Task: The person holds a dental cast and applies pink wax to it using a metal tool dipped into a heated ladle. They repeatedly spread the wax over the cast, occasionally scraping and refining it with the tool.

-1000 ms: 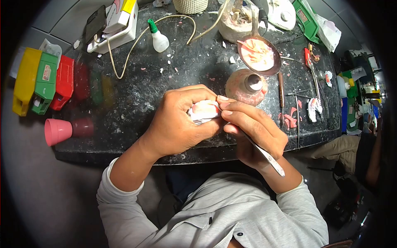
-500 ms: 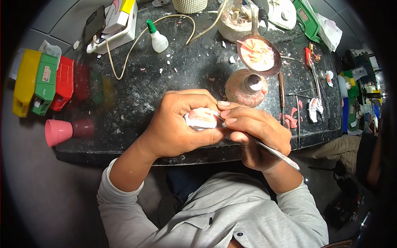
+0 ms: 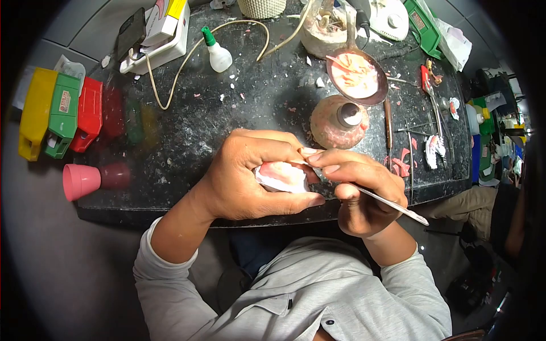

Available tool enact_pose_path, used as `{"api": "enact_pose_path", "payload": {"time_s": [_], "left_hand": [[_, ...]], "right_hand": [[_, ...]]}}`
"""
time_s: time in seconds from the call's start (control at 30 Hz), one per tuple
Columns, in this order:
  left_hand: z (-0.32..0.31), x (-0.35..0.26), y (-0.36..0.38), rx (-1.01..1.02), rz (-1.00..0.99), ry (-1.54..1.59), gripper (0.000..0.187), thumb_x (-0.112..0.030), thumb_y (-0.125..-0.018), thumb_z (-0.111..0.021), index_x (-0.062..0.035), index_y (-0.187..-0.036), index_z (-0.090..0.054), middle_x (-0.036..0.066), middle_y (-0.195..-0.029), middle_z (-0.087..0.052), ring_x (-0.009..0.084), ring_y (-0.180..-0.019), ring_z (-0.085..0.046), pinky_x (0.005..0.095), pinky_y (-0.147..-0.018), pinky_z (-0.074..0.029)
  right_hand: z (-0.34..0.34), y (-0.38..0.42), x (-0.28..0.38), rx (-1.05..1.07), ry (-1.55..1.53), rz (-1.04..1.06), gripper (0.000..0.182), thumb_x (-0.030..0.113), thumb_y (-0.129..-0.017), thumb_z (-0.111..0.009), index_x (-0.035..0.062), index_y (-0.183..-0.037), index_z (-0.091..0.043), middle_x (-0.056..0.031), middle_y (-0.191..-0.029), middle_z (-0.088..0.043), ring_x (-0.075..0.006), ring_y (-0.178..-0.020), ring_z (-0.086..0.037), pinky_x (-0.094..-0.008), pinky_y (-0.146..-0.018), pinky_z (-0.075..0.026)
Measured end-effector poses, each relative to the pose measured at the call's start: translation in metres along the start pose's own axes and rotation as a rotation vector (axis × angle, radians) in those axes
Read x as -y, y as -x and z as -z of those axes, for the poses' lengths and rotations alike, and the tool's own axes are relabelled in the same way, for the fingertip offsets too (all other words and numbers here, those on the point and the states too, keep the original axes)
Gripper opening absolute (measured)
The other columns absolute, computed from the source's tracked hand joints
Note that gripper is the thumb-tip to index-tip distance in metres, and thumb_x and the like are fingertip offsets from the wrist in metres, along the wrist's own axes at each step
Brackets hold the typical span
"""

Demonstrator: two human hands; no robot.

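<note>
My left hand is wrapped round a white plaster dental model that has pink wax on its upper side. Between the thumb and fingers of my right hand is a slim metal carving tool, its handle slanting down to the right. The tool's working tip is hidden behind the fingers, close to the model's right side. The fingertips of both hands meet above the model. Just beyond my hands stands a round burner with a metal cap, smeared with pink wax.
A pan of pink wax sits behind the burner. Several hand tools and wax scraps lie on the right. A green-capped bottle, a pink cup and coloured bins are to the left. Behind is a cable.
My right hand has shifted slightly right and down with the carving tool, away from the model's face. The model has tilted in my left hand, and the left thumb shows more fully.
</note>
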State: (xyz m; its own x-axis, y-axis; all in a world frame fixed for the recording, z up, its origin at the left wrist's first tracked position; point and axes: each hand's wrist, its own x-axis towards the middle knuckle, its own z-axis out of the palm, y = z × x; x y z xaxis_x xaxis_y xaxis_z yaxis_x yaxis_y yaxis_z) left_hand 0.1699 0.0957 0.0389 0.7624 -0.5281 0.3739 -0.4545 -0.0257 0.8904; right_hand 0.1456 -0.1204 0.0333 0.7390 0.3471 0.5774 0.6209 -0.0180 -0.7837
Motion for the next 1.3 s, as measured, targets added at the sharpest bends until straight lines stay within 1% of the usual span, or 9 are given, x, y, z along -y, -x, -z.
{"api": "enact_pose_path", "payload": {"time_s": [0.17, 0.23, 0.27, 0.3, 0.37, 0.43, 0.83, 1.23, 1.3], "left_hand": [[-0.002, 0.0, 0.001, -0.052, 0.051, -0.1, 0.03, -0.004, -0.065, -0.088, 0.0037, -0.088, -0.07, 0.013, -0.086, -0.071, 0.0178, -0.076, -0.07, 0.0279, -0.067, -0.053], [-0.005, 0.002, 0.001, -0.101, 0.035, -0.174, 0.03, -0.005, -0.067, -0.088, 0.0032, -0.089, -0.07, 0.013, -0.087, -0.071, 0.0185, -0.077, -0.07, 0.0282, -0.068, -0.054], [-0.006, 0.004, 0.001, -0.125, -0.008, -0.231, 0.029, -0.006, -0.068, -0.088, 0.0027, -0.089, -0.07, 0.013, -0.088, -0.071, 0.0193, -0.077, -0.07, 0.0287, -0.068, -0.054], [-0.007, 0.005, 0.001, -0.149, -0.051, -0.287, 0.029, -0.007, -0.069, -0.088, 0.0021, -0.09, -0.07, 0.014, -0.089, -0.071, 0.0201, -0.078, -0.07, 0.0291, -0.068, -0.054], [-0.007, 0.005, 0.001, -0.134, -0.038, -0.306, 0.026, -0.008, -0.072, -0.086, 0.0012, -0.091, -0.07, 0.014, -0.09, -0.07, 0.0213, -0.079, -0.07, 0.0297, -0.068, -0.054], [-0.009, 0.007, 0.001, -0.179, -0.076, -0.284, 0.026, -0.007, -0.073, -0.085, 0.0013, -0.092, -0.07, 0.014, -0.09, -0.07, 0.0218, -0.078, -0.069, 0.0299, -0.069, -0.054], [-0.011, 0.007, 0.0, -0.221, -0.078, -0.319, 0.023, -0.002, -0.074, -0.08, 0.0009, -0.093, -0.068, 0.013, -0.091, -0.068, 0.0211, -0.078, -0.067, 0.0299, -0.068, -0.053], [-0.008, 0.004, 0.001, -0.194, -0.027, -0.226, 0.021, 0.0, -0.072, -0.078, 0.0014, -0.09, -0.069, 0.014, -0.09, -0.07, 0.0207, -0.079, -0.069, 0.03, -0.07, -0.053], [-0.008, 0.004, 0.001, -0.191, -0.019, -0.216, 0.021, 0.0, -0.071, -0.079, 0.0014, -0.09, -0.069, 0.014, -0.089, -0.07, 0.0207, -0.079, -0.069, 0.0299, -0.07, -0.053]], "right_hand": [[-0.005, 0.007, -0.008, -0.07, -0.051, 0.023, 0.021, 0.014, -0.102, -0.055, -0.005, -0.109, -0.061, -0.0251, -0.11, -0.069, -0.031, -0.103, -0.071, -0.0364, -0.087, -0.057], [-0.013, 0.007, -0.009, -0.192, -0.091, 0.033, 0.022, 0.015, -0.103, -0.053, -0.0047, -0.11, -0.06, -0.0275, -0.111, -0.068, -0.033, -0.104, -0.07, -0.0366, -0.088, -0.057], [-0.02, 0.005, -0.011, -0.265, -0.17, 0.045, 0.02, 0.013, -0.1, -0.059, -0.005, -0.108, -0.062, -0.028, -0.112, -0.067, -0.034, -0.103, -0.07, -0.0369, -0.086, -0.057], [-0.016, 0.002, -0.01, -0.265, -0.17, 0.045, 0.02, 0.013, -0.1, -0.059, -0.005, -0.108, -0.062, -0.028, -0.112, -0.067, -0.034, -0.103, -0.07, -0.0369, -0.086, -0.057], [-0.003, -0.004, -0.005, -0.038, 0.219, 0.172, 0.019, 0.009, -0.094, -0.068, -0.0052, -0.107, -0.066, -0.0266, -0.111, -0.067, -0.034, -0.102, -0.07, -0.0372, -0.085, -0.058], [-0.007, -0.002, 0.0, -0.014, 0.204, 0.154, 0.025, 0.004, -0.085, -0.076, -0.0038, -0.108, -0.068, -0.0215, -0.109, -0.069, -0.0329, -0.102, -0.071, -0.0379, -0.084, -0.059], [-0.011, -0.001, -0.001, 0.013, 0.313, 0.165, 0.029, -0.001, -0.082, -0.077, -0.0022, -0.109, -0.068, -0.017, -0.108, -0.071, -0.0304, -0.105, -0.071, -0.035, -0.08, -0.06], [-0.011, -0.003, -0.001, -0.007, 0.288, 0.191, 0.026, -0.001, -0.083, -0.076, -0.0035, -0.107, -0.068, -0.0184, -0.106, -0.071, -0.032, -0.104, -0.071, -0.036, -0.082, -0.06], [-0.009, -0.005, 0.004, 0.028, 0.272, 0.142, 0.017, 0.007, -0.098, -0.062, -0.0089, -0.104, -0.065, -0.0237, -0.1, -0.07, -0.0374, -0.099, -0.071, -0.0417, -0.089, -0.058]]}}
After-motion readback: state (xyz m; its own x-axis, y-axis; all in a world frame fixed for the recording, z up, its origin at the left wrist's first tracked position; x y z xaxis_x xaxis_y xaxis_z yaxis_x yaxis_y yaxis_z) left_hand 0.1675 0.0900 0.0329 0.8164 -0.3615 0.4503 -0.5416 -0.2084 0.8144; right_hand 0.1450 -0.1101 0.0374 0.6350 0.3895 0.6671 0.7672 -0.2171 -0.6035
